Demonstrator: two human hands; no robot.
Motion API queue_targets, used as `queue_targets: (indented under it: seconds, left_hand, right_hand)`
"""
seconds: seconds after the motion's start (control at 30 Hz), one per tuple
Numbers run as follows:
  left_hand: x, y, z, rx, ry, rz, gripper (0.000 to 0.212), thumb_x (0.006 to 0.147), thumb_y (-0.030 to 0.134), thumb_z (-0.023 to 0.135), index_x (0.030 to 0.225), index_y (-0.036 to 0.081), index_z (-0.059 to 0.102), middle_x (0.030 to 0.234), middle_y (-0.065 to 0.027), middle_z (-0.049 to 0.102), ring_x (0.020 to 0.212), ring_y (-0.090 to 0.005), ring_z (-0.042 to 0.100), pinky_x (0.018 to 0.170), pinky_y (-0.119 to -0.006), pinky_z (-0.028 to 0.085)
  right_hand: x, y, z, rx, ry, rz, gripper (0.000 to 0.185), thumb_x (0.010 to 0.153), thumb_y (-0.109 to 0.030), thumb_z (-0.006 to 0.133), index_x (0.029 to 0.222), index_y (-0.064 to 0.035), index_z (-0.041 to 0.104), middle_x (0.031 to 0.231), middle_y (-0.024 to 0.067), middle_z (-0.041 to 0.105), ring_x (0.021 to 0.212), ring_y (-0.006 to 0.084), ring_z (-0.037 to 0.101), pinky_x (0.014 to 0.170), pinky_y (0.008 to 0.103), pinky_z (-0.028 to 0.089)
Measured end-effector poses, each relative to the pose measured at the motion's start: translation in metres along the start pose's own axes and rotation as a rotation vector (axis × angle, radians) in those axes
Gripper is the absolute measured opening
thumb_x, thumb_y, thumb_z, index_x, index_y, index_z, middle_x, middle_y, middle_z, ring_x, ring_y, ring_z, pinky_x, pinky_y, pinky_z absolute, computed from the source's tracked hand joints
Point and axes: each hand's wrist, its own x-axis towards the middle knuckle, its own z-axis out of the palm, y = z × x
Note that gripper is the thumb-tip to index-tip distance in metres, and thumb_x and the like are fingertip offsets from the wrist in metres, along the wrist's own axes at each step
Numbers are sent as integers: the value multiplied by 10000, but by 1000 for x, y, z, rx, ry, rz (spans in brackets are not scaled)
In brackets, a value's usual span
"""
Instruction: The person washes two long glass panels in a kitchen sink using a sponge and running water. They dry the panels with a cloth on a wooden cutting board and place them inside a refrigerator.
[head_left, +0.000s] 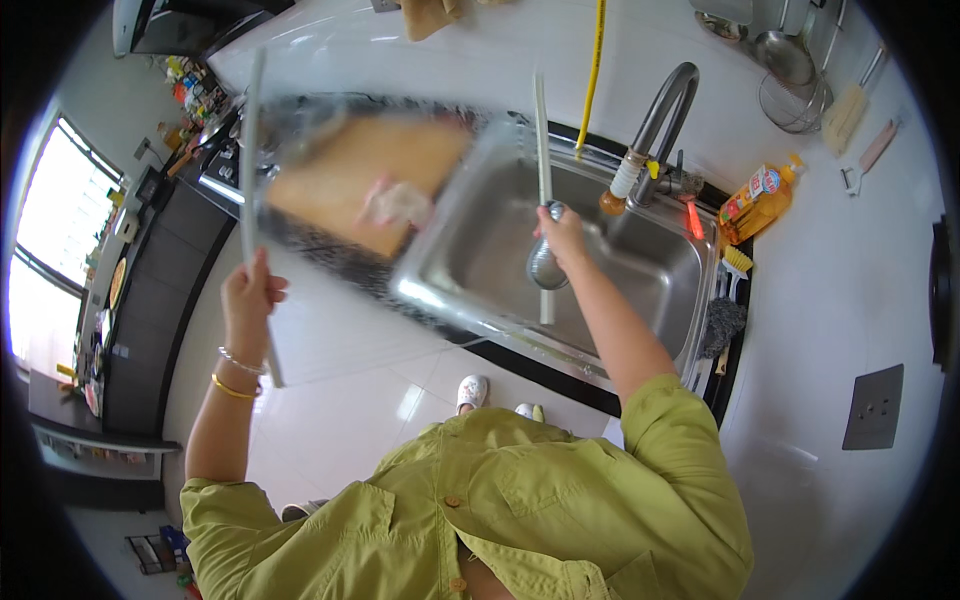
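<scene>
Between my hands is a large clear panel (375, 300) with pale strips along its two sides, held up over the counter and the left part of the steel sink (427, 296). My left hand (251, 292) grips the left strip, fingers closed around its edge. My right hand (562, 236) grips the right strip above the sink bowl. Behind that hand shows a round ribbed metal piece (547, 266), perhaps the drain fitting. Through the panel, a wooden board (337, 187) and a crumpled white and pink cloth (397, 204) look blurred.
A curved metal faucet (664, 105) with a white flexible nozzle (626, 174) rises behind the sink. A yellow hose (592, 75) runs down the wall. On the right stand an orange soap bottle (761, 199), a yellow brush (738, 259) and a grey scrubber (724, 322). Utensils hang on the wall.
</scene>
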Motion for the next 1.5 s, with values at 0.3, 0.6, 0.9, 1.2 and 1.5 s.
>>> queue_targets:
  seconds: [0.3, 0.6, 0.9, 1.2, 1.5]
  left_hand:
    - [-46, -15, 71, -273, -339, -455, 230, 842, 218, 564, 843, -13, 552, 745, -83, 609, 612, -111, 563, 518, -201, 416]
    - [-75, -40, 129, -406, -428, -545, 156, 828, 131, 557, 807, -23, 569, 759, -93, 621, 634, -109, 583, 509, -184, 433]
    - [-111, -68, 184, -537, -313, -643, 132, 779, 105, 561, 809, -20, 532, 748, -104, 604, 628, -139, 575, 537, -217, 435]
    - [-130, -72, 218, -591, -330, -752, 136, 763, 105, 564, 831, 5, 501, 733, -94, 595, 618, -144, 565, 515, -237, 422]
    - [-179, -78, 259, -626, -530, -911, 195, 784, 99, 567, 915, 2, 458, 868, -106, 590, 786, -187, 593, 685, -294, 493]
  right_hand:
    - [3, 60, -95, -558, -88, 298, 169, 783, -161, 607, 812, 4, 587, 630, 92, 585, 478, 169, 562, 455, 319, 436]
    - [-1, 113, -148, -610, -206, 376, 198, 788, -158, 606, 674, 1, 579, 521, 62, 552, 450, 142, 530, 456, 299, 419]
    - [7, 169, -168, -813, -326, 362, 200, 767, -228, 628, 800, -33, 601, 714, 101, 618, 663, 193, 593, 621, 334, 449]
    - [-8, 170, -191, -930, -262, 254, 315, 746, -255, 646, 921, 0, 583, 904, 190, 610, 871, 320, 580, 763, 377, 433]
    - [-65, 159, -254, -696, -150, 839, 366, 745, -243, 679, 946, 47, 584, 876, 147, 606, 778, 248, 574, 663, 374, 443]
